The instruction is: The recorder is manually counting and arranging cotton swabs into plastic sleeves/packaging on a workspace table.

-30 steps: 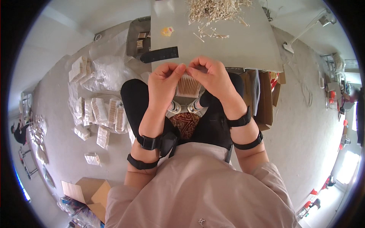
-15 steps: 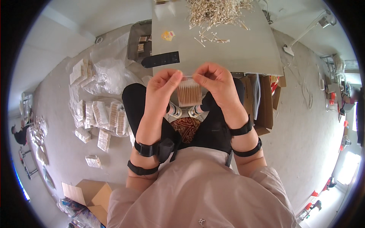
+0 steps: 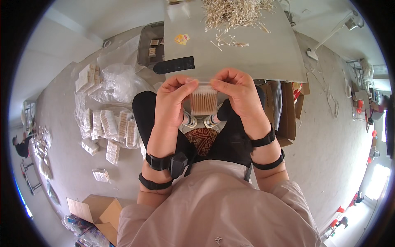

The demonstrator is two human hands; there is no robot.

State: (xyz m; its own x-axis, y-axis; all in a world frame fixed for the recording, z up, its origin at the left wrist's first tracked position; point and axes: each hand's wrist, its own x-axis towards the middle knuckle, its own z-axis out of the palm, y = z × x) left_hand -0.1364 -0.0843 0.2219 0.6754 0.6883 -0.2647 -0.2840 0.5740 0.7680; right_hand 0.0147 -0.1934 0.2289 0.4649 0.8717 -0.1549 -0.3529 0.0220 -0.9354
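Seen from above, a seated person's two bare hands meet near the centre of the frame; the left hand (image 3: 175,91) pinches the upper left corner of a small clear packet of cotton swabs (image 3: 204,103), thumb against fingers; the right hand (image 3: 237,88) pinches its upper right corner likewise; the packet hangs upright between them, above the person's shoes (image 3: 210,121); at the top of the frame, a grey table (image 3: 234,64) bears a heap of loose swabs (image 3: 232,14); bundled white packs (image 3: 108,122) lie on the floor at left.
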